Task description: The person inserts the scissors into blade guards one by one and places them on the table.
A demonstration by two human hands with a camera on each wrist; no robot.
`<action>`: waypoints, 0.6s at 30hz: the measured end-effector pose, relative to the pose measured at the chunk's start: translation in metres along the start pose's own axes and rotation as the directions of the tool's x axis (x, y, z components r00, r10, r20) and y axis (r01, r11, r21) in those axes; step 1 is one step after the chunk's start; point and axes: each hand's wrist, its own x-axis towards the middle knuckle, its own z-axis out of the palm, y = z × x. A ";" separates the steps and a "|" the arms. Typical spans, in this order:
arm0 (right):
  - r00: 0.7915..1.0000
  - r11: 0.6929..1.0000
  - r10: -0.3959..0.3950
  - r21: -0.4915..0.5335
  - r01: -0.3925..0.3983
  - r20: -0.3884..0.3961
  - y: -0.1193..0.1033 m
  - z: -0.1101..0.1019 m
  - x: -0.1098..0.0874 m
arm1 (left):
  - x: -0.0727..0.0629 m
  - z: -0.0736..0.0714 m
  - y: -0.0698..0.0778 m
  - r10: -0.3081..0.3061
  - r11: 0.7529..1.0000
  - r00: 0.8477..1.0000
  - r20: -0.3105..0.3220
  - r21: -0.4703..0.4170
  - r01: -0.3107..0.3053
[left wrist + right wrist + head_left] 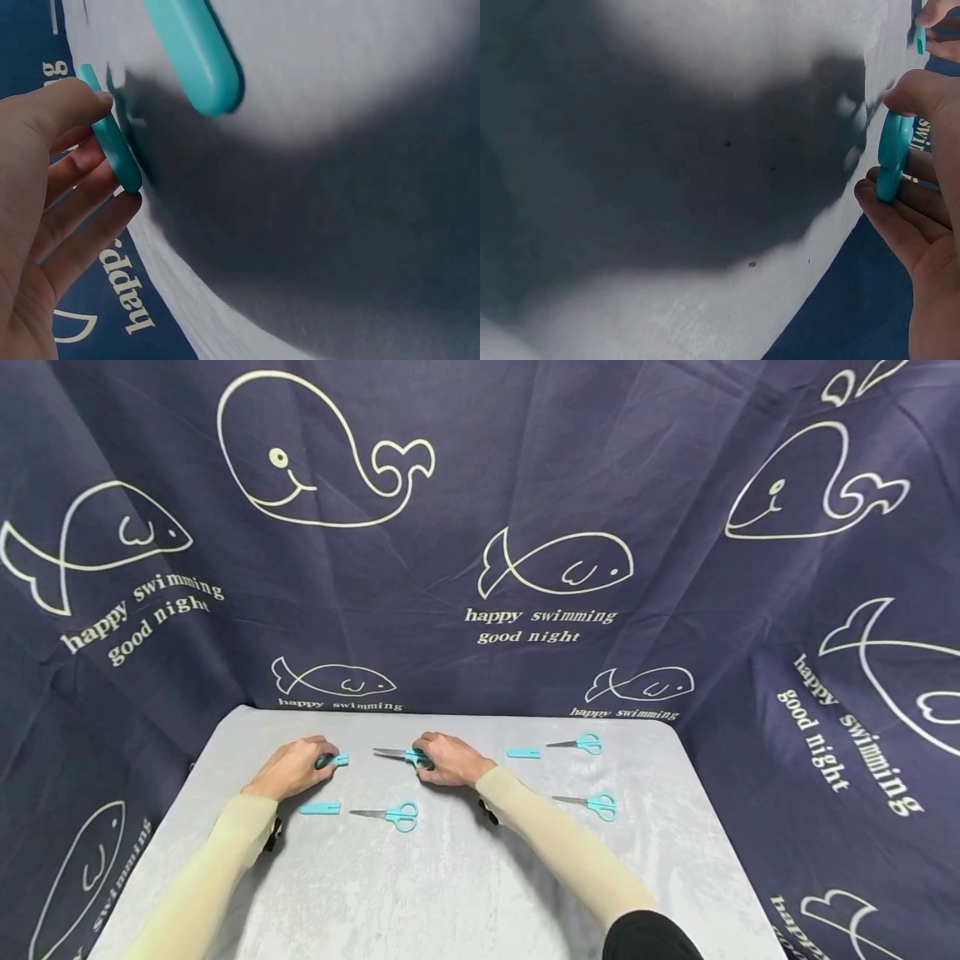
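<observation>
Between its thumb and fingers, my left hand (pixel 296 766) pinches a turquoise scissors cover (pixel 342 760), which appears as a slim rounded case (pixel 120 154) in the left wrist view. My right hand (pixel 452 760) grips a pair of scissors (pixel 390 752) by its turquoise handles (pixel 892 154); the blades point left toward the cover, with a gap between. The fingers partly hide the handles. Nearer the front, a second cover (pixel 320 808) lies below my left hand, with another pair of scissors (pixel 402 816) to its right.
Right of my right hand lie a third cover (pixel 523 753) and a pair of scissors (pixel 589 743) behind the forearm. One more pair of scissors (pixel 602 807) rests beside the right sleeve. A dark blue curtain (pixel 450 677) surrounds the far and side edges of the pale table (pixel 465 893).
</observation>
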 end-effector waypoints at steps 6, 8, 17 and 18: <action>1.000 1.000 -0.008 0.013 0.008 -0.027 0.005 -0.005 -0.015 | 0.000 -0.003 0.013 0.023 1.000 1.000 -0.009 0.005 -0.023; 1.000 1.000 0.004 0.019 -0.003 -0.030 0.008 -0.007 -0.021 | 0.001 -0.004 0.016 0.032 0.999 0.999 -0.009 0.008 -0.032; 1.000 0.998 0.011 0.059 -0.009 -0.023 0.009 -0.014 -0.041 | -0.008 -0.012 0.026 0.051 0.998 0.998 -0.041 0.027 -0.050; 1.000 0.998 0.014 0.061 -0.012 -0.023 0.009 -0.015 -0.043 | -0.008 -0.013 0.027 0.055 0.998 0.997 -0.045 0.028 -0.054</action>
